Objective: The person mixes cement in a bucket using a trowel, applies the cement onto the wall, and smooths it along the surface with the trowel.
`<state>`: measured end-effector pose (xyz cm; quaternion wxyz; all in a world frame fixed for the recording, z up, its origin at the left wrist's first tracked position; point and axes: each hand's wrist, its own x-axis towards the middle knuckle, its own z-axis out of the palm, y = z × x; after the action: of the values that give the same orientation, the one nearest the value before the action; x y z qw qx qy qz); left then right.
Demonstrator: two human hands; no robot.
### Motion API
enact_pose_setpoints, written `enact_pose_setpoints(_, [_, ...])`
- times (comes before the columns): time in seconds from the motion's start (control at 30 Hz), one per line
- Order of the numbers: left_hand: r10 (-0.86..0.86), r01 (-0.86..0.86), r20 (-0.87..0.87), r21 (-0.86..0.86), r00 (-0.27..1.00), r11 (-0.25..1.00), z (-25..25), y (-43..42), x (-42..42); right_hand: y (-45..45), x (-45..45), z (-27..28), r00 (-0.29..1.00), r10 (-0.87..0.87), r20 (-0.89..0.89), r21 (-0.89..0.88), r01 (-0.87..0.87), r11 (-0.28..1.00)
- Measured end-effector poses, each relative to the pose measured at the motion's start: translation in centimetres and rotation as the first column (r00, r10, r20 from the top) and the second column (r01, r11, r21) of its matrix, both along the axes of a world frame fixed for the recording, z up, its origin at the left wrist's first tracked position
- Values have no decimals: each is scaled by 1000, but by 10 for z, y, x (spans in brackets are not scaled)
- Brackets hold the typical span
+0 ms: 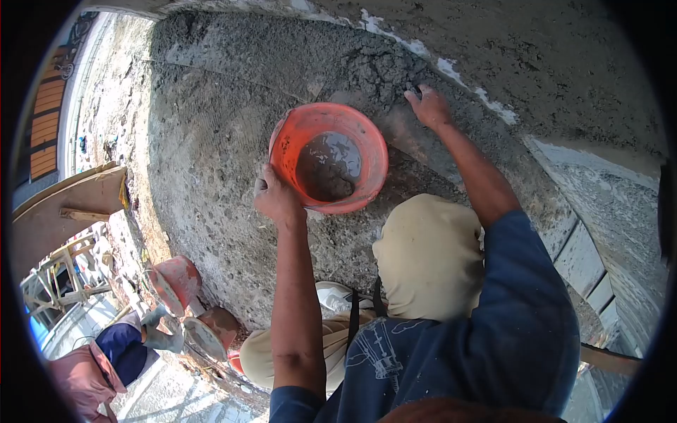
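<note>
An orange-red bucket (374, 151) stands on the rough concrete floor, with wet grey mortar (324, 180) and some water in its bottom. My left hand (277, 197) is closed around the near left part of its rim. To the right, my right hand (429, 107) reaches to the edge of a heap of wet mortar (384, 70), thumb and forefinger apart. Its other fingers are partly hidden. I see no tool in it. My bent knee (430, 257) in beige trousers is below that hand.
A raised concrete ledge (557, 63) curves along the top and right. Two mortar-stained buckets (176, 282) are at lower left, near another person (92, 374) on a lower level. A wooden board (70, 204) juts in at the left, beside the floor's rough edge.
</note>
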<state>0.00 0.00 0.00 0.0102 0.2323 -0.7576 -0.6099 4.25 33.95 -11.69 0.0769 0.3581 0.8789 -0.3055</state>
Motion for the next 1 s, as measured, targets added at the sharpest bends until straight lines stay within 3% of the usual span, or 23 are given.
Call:
enact_pose_setpoints(0.17, [-58, 61, 43, -80, 997, 995, 10, 4, 3, 2, 35, 27, 999, 5, -39, 96, -2, 995])
enact_pose_setpoints(0.27, [-50, 44, -51, -105, 997, 994, -2, 5, -3, -6, 50, 51, 997, 1, -76, 165, 12, 986])
enact_pose_setpoints(0.37, [-47, 45, -70, -35, 996, 998, 1, 9, -7, -20, 59, 87, 998, 24, -66, 103, -17, 995])
enact_pose_setpoints(0.47, [-56, 51, -43, -99, 998, 994, 6, 15, -8, -56, 71, 121, 976, 160, -146, 139, -140, 980])
enact_pose_setpoints(0.53, [-77, 73, -40, -94, 996, 993, 8, 15, -10, -70, 83, 127, 921, 352, -165, 212, -315, 925])
enact_pose_setpoints(0.57, [-87, 83, -35, -94, 996, 992, 8, 13, -10, -74, 87, 125, 880, 445, -167, 247, -399, 883])
enact_pose_setpoints(0.67, [-69, 70, -33, 22, 997, 997, 0, -4, -7, -61, 94, 93, 930, 191, -315, 147, -151, 978])
enact_pose_setpoints(0.77, [-55, 56, -9, 156, 998, 986, -15, -40, 4, -36, 112, 64, 995, 84, -50, -142, -90, 986])
enact_pose_setpoints(0.87, [-61, 66, -33, 204, 998, 977, -15, -47, 18, -26, 122, 20, 917, 397, 32, -344, -363, 866])
enact_pose_setpoints(0.97, [-64, 68, -31, 165, 997, 984, -11, -41, 17, -27, 70, -12, 995, 64, 82, -369, -29, 929])
enact_pose_setpoints(1.0, [-60, 64, -29, 149, 998, 987, -10, -39, 17, -26, 44, -22, 998, 35, 44, -262, -23, 965])
